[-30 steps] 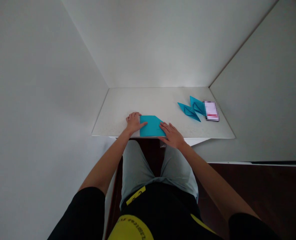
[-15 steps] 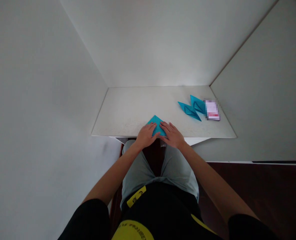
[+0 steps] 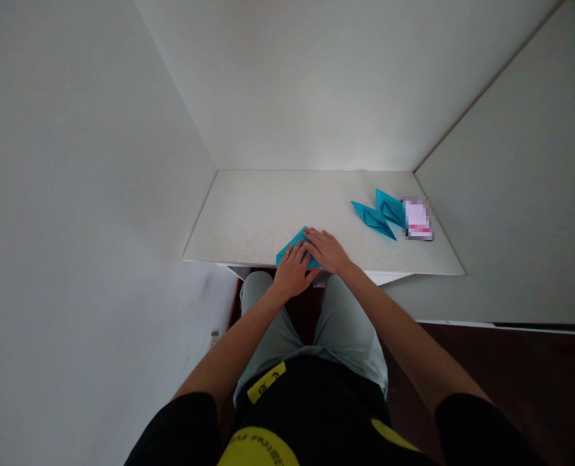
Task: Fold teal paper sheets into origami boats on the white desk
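A folded blue paper [image 3: 290,246] lies at the near edge of the white table [image 3: 248,220], mostly hidden under my hands. My left hand [image 3: 293,272] rests flat on its near part, fingers stretched out. My right hand [image 3: 326,251] lies flat across its top and right side, fingers together and extended. Only the paper's left slanted edge and its tip show.
Two finished blue paper folds [image 3: 381,215] lie at the right back of the table, beside a small blurred card [image 3: 418,220]. White walls close in the table on the left, back and right. My knees sit under the near edge.
The paper went from a wide shape to a narrow pointed one as its left part was folded in. My left hand moved right onto it; my right hand slid left over it.
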The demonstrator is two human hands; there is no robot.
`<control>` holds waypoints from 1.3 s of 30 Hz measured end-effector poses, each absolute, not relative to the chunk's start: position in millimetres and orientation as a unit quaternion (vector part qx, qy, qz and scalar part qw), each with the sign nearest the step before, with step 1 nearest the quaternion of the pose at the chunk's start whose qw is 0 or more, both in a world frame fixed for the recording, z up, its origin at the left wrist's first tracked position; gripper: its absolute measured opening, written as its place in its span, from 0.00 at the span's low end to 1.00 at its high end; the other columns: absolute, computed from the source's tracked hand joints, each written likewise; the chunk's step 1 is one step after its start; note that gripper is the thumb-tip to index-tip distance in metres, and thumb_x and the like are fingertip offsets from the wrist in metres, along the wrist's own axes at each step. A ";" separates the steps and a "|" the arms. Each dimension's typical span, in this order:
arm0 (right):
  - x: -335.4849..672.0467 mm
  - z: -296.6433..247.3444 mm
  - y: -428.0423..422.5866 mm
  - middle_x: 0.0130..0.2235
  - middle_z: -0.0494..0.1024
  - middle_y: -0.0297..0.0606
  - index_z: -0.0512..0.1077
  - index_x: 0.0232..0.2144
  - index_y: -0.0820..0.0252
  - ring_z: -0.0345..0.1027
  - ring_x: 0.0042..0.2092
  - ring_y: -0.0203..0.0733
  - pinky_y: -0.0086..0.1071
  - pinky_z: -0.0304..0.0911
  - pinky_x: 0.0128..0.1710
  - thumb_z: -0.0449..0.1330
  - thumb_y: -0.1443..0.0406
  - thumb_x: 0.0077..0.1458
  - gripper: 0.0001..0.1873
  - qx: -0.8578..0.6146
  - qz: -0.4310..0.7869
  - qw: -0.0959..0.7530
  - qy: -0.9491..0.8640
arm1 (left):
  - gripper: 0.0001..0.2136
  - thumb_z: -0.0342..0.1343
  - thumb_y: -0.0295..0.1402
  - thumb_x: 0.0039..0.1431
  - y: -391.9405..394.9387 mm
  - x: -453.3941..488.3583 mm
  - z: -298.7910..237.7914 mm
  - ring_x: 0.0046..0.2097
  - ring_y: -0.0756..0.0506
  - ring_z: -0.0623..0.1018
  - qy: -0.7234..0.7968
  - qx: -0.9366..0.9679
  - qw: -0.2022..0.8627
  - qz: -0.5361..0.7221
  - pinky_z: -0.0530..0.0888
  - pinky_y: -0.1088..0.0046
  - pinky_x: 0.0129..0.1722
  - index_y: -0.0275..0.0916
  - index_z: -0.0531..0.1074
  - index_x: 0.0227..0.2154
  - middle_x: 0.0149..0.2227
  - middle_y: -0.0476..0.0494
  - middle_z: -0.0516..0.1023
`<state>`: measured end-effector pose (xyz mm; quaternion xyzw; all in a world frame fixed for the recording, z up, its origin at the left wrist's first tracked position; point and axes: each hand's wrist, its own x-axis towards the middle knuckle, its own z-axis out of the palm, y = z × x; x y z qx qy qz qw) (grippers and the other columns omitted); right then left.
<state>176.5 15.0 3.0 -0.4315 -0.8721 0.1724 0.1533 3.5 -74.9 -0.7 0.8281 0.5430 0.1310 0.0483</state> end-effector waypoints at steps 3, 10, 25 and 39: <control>167.1 -1.0 25.6 0.76 0.63 0.42 0.66 0.74 0.58 0.54 0.78 0.49 0.55 0.48 0.77 0.39 0.50 0.78 0.34 -0.429 0.160 0.123 -0.881 | 0.32 0.46 0.49 0.77 -76.5 2.3 -3.7 0.78 0.35 0.60 0.547 0.826 0.043 0.124 0.53 0.48 0.79 0.32 0.64 0.73 0.75 0.31 0.64; 170.4 -5.7 24.3 0.77 0.61 0.41 0.61 0.76 0.57 0.52 0.78 0.50 0.53 0.46 0.78 0.39 0.51 0.78 0.35 -0.427 0.125 0.129 -0.886 | 0.36 0.46 0.51 0.77 -89.4 -12.0 -3.0 0.80 0.35 0.55 0.582 0.802 0.032 0.131 0.55 0.52 0.79 0.29 0.56 0.76 0.79 0.30 0.54; 170.2 -1.9 22.8 0.76 0.63 0.39 0.64 0.75 0.55 0.52 0.78 0.51 0.55 0.50 0.76 0.42 0.56 0.77 0.31 -0.433 0.101 0.129 -0.886 | 0.32 0.49 0.36 0.71 -51.4 -7.4 12.0 0.80 0.34 0.54 0.561 0.817 0.071 0.110 0.52 0.49 0.80 0.24 0.61 0.73 0.78 0.28 0.58; 188.8 6.9 18.1 0.65 0.79 0.44 0.74 0.65 0.53 0.69 0.68 0.51 0.53 0.55 0.69 0.43 0.54 0.78 0.28 -0.459 0.144 0.252 -0.840 | 0.32 0.53 0.45 0.75 -77.8 -44.8 7.9 0.77 0.35 0.62 0.541 0.830 0.064 0.119 0.63 0.52 0.76 0.33 0.61 0.74 0.77 0.29 0.61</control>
